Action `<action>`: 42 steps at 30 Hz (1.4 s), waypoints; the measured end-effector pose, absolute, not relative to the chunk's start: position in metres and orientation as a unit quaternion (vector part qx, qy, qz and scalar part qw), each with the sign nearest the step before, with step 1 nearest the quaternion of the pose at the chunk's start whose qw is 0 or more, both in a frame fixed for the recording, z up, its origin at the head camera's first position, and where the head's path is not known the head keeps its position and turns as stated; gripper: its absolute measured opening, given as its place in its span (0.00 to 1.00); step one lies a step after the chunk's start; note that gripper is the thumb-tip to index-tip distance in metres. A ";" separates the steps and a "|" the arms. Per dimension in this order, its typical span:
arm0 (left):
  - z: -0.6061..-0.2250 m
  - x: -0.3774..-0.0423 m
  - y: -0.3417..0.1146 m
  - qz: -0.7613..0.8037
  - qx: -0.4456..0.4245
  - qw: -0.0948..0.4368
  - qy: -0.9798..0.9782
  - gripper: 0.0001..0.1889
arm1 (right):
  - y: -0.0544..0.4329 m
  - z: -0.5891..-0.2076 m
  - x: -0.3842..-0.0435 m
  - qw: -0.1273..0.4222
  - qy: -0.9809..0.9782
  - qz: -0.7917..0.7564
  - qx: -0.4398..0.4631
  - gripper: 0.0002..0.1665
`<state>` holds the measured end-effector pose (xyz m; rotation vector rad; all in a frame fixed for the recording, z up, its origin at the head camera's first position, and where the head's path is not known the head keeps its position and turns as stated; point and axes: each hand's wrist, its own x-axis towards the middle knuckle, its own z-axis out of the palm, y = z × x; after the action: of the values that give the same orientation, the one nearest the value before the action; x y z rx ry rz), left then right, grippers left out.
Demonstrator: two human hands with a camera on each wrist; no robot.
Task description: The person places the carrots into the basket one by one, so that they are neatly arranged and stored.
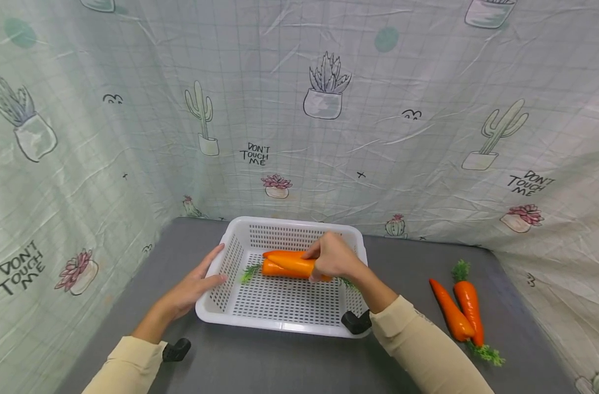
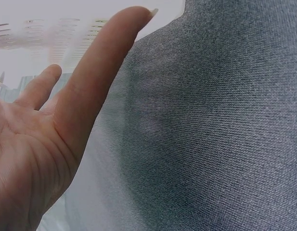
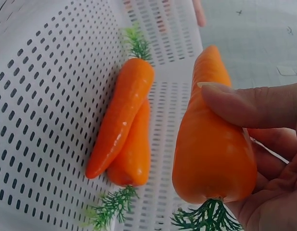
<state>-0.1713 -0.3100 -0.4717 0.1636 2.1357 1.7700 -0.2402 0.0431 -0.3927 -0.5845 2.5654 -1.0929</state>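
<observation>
Pale wrinkled cloth backdrop, drawn potted cacti, pink succulents, black "DON'T TOUCH ME" lettering, dark grey tabletop

Stretches dark grey as a tabletop. Carries a white slotted basket. Right of the basket, well apart from it, bears two orange carrots, laid side by side, leafed at opposite ends.

Your bare left hand is resting against the left side of the white, rectangular, perforated plastic basket, its thumb standing straight and apart from the fingers. Your bare right hand is gripping with thumb and fingers inside the basket. Your cream-sleeved forearms are slanting from its near side.
</observation>
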 end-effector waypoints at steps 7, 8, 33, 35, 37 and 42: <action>-0.470 -0.172 -0.309 0.624 0.056 0.180 0.758 0.45 | 0.037 -0.396 -0.244 0.153 0.886 -0.387 -0.207 0.28; -0.470 -0.172 -0.309 0.625 0.055 0.181 0.757 0.45 | 0.037 -0.397 -0.245 0.153 0.885 -0.386 -0.209 0.28; -0.469 -0.171 -0.309 0.624 0.042 0.184 0.759 0.45 | 0.019 -0.411 -0.258 0.165 0.893 -0.360 -0.214 0.26; -0.469 -0.171 -0.309 0.622 0.043 0.183 0.760 0.45 | 0.018 -0.413 -0.259 0.167 0.894 -0.358 -0.210 0.26; -0.469 -0.171 -0.309 0.622 0.041 0.182 0.760 0.45 | 0.017 -0.416 -0.261 0.168 0.896 -0.355 -0.208 0.26; -0.468 -0.170 -0.309 0.624 0.039 0.184 0.758 0.45 | 0.015 -0.422 -0.263 0.173 0.895 -0.356 -0.205 0.25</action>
<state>-0.1704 -0.3093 -0.4684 0.1104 2.1375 1.7607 -0.2625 0.0154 -0.4218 -0.5827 2.5376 -1.0107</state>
